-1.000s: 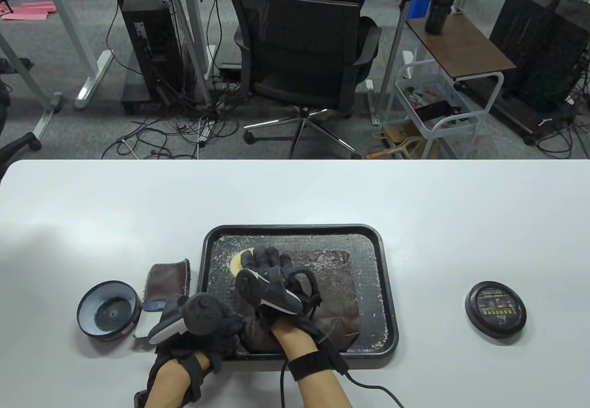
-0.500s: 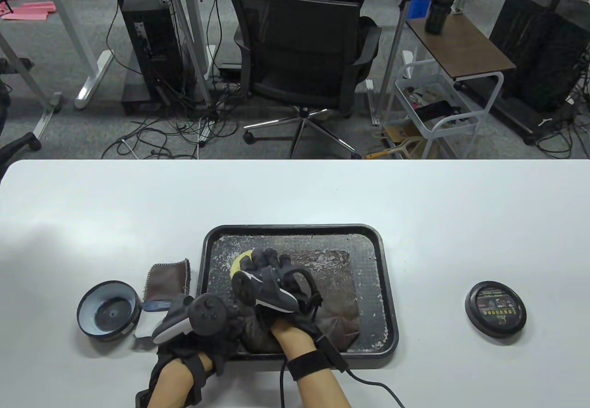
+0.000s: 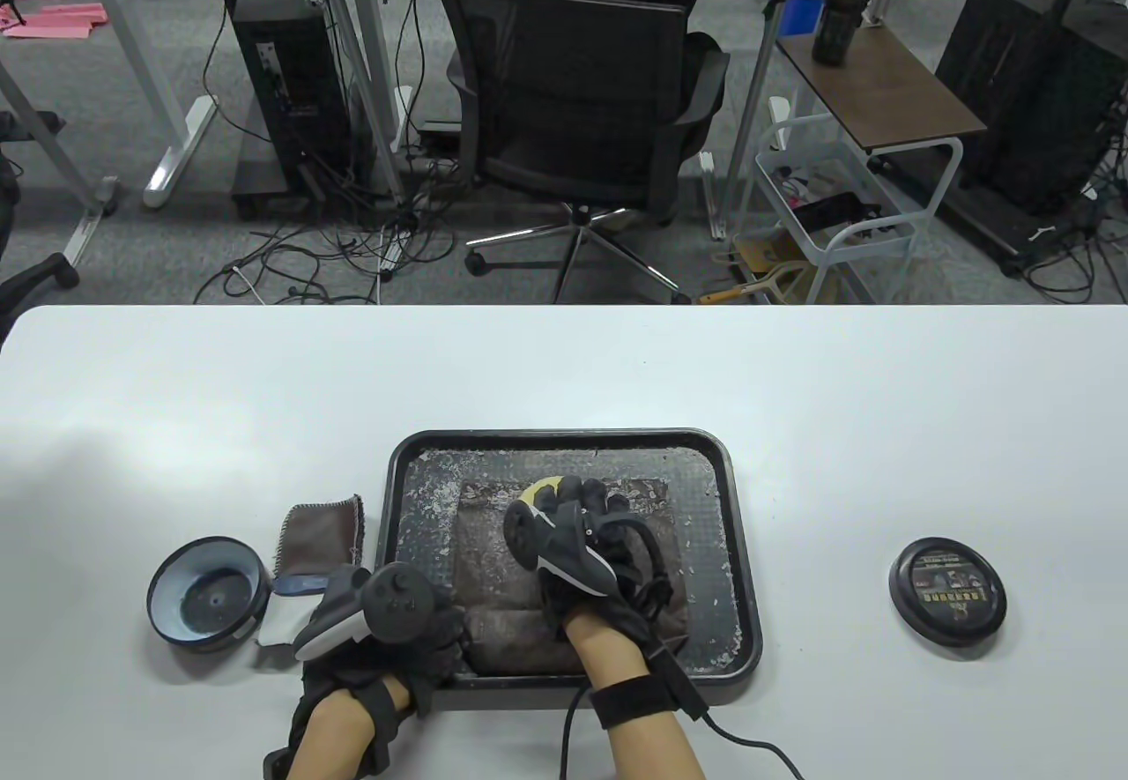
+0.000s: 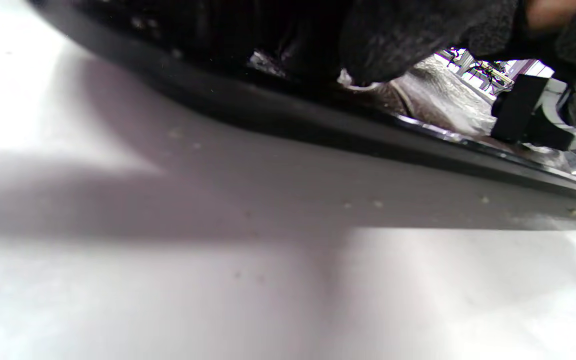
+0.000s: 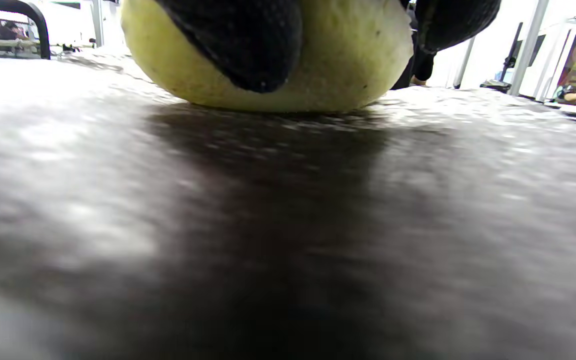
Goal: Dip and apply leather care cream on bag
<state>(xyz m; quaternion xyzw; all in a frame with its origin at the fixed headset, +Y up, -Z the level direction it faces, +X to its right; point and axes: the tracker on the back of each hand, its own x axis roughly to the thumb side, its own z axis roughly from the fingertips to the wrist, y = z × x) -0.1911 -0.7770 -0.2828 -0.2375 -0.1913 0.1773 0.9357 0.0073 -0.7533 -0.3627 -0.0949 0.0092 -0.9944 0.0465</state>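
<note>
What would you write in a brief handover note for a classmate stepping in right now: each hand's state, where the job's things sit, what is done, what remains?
Right hand: pressing the yellow sponge onto the brown bag, near its far edge.
Left hand: at the tray's near left corner; its grip is hidden.
Open cream tin sits left of the tray, by a brown cloth; its lid lies to the right.
Done: cream is going on, bag looks streaked.
Left: likely cover the remaining surface, re-dipping as needed.

yellow sponge (image 3: 538, 491), mottled brown bag (image 3: 493, 551), black tray (image 3: 564, 438)
</note>
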